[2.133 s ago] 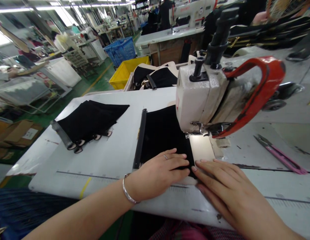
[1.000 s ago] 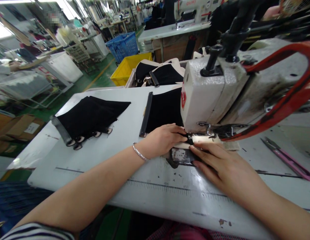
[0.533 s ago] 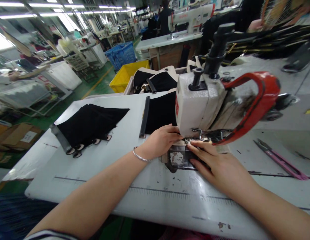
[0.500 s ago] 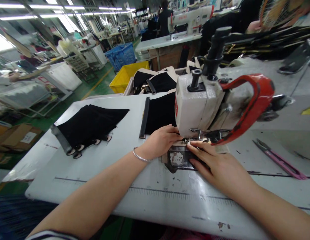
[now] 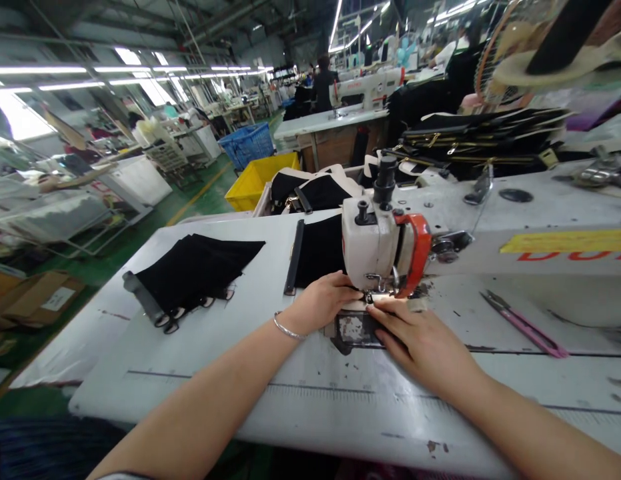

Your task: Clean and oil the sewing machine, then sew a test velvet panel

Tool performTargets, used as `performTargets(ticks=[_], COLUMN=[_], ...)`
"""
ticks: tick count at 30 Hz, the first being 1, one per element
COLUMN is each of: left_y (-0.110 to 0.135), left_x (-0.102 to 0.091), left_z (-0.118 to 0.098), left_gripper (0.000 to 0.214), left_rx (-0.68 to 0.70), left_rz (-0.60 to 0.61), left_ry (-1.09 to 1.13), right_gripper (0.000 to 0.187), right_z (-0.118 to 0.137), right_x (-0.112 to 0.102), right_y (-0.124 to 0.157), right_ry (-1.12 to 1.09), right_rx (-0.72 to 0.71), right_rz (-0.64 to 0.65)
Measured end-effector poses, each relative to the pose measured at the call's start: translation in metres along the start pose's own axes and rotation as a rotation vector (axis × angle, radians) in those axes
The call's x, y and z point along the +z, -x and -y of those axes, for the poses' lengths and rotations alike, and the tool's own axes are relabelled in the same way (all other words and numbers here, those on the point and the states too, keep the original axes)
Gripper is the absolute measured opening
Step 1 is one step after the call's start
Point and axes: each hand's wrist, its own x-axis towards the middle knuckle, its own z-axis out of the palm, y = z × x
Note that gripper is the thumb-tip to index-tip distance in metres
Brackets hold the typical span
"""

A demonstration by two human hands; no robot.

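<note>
while pressing flat | left hand: just below black fabric | right hand: on pale strip

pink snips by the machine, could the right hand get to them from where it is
Probably yes. The right hand rests on the table in front of the sewing machine, and the pink snips lie on the same top off to its right. Nothing shows between them, though the hand would have to lift off what it presses.
</note>
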Motion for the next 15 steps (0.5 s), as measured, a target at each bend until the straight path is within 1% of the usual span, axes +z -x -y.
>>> performTargets(ticks=[4, 8, 11, 13, 15], left_y=[-0.002, -0.003, -0.007, -0.01, -0.008], left_x=[-0.003, 0.0, 0.002, -0.006, -0.026], left_z=[0.003, 0.005, 0.013, 0.025, 0.038], left_gripper=[0.028, 0.033, 0.035, 0.03, 0.027], left_rx=[0.017, 0.088, 0.089, 0.035, -0.069], left_rz=[0.028, 0.089, 0.099, 0.061, -0.03], left_ry=[-0.056, -0.121, -0.163, -0.185, -0.21], right_gripper=[0.04, 0.036, 0.033, 0.031, 0.03], right_z=[0.0, -0.003, -0.006, -0.007, -0.008], right_x=[0.001, 0.002, 0.003, 0.004, 0.005], right_y=[0.001, 0.003, 0.003, 0.002, 0.002], right_ry=[-0.006, -0.016, -0.015, -0.013, -0.015], right_rx=[0.009, 0.006, -0.003, -0.007, -0.014], right_rz=[-0.028, -0.076, -0.116, -0.14, -0.16])
